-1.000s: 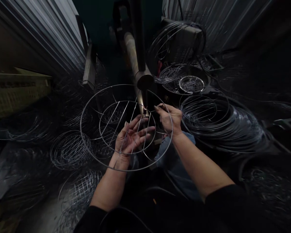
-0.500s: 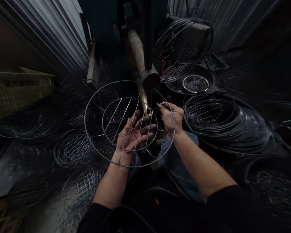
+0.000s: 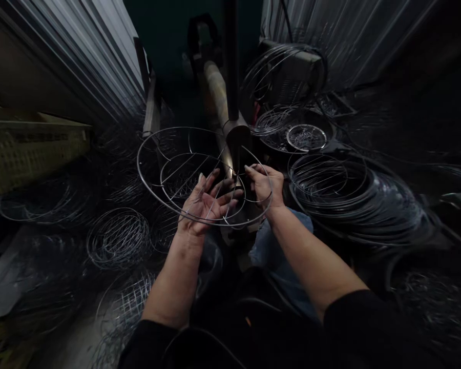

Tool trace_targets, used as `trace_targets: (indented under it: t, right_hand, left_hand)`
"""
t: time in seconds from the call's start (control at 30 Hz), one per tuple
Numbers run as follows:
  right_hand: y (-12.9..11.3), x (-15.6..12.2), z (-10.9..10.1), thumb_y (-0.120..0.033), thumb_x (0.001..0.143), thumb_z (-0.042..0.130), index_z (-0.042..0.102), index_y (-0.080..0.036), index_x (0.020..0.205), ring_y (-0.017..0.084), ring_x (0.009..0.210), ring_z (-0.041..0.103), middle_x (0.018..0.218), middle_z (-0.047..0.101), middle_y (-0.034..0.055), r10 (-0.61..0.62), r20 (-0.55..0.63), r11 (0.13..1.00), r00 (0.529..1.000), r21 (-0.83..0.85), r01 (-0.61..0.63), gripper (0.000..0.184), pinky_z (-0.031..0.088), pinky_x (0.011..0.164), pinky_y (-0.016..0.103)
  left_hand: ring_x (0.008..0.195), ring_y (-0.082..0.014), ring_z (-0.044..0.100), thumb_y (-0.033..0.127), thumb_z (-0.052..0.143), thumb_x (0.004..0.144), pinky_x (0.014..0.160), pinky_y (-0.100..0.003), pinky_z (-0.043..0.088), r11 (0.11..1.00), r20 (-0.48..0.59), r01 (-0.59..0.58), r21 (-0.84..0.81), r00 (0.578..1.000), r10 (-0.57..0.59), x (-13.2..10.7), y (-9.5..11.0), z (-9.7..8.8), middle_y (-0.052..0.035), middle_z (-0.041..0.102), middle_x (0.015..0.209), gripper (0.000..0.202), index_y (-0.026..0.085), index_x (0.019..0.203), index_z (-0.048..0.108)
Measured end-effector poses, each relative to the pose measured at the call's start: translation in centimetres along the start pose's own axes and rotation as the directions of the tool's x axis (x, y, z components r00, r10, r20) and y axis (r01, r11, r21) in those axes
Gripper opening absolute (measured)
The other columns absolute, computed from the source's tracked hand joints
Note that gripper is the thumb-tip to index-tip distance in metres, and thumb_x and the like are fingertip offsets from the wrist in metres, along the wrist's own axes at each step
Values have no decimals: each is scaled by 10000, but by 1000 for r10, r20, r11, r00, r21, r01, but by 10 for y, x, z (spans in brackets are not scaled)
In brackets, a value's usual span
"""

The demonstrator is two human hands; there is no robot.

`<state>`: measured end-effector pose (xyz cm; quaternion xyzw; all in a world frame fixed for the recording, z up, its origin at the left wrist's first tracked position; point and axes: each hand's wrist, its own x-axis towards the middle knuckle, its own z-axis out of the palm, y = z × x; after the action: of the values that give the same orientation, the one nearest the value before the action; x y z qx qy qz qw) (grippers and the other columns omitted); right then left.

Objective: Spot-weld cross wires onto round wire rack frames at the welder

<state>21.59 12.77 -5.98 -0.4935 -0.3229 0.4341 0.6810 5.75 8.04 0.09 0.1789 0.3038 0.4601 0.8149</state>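
A round wire grille [image 3: 153,143], two concentric rings joined by straight rods, lies under the tip of a vertical welding electrode [image 3: 236,136]. My left hand [image 3: 205,202] is palm up beneath the grille with fingers spread, supporting its rods. My right hand [image 3: 265,184] is closed in a pinch on a thin wire at the grille's right side, close to the electrode tip. Both forearms reach in from the bottom in dark sleeves.
Finished wire grilles [image 3: 117,238] are heaped on the floor at left. A large stack of wire rings [image 3: 349,197] lies at right, with a bowl of rings [image 3: 305,137] behind it. Corrugated metal walls [image 3: 80,56] stand on both sides. A yellowish crate [image 3: 30,148] is at left.
The grille has tilted flatter and shifted slightly up and left under the electrode. My hands moved with it; the small glow at the electrode tip is gone.
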Motion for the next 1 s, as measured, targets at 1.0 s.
trace_targets:
  t: [1.0]
  right_hand:
    - [-33, -13, -70, -208, 348, 878, 706, -162, 756, 103, 497, 560, 656, 673, 11, 328, 172, 945, 929, -70, -320, 445, 461, 462, 223]
  left_hand:
    - [954, -314, 679, 315, 525, 926, 681, -372, 566, 993, 210, 96, -68, 974, -80, -21, -35, -38, -113, 618, 1192, 378, 260, 1300, 522]
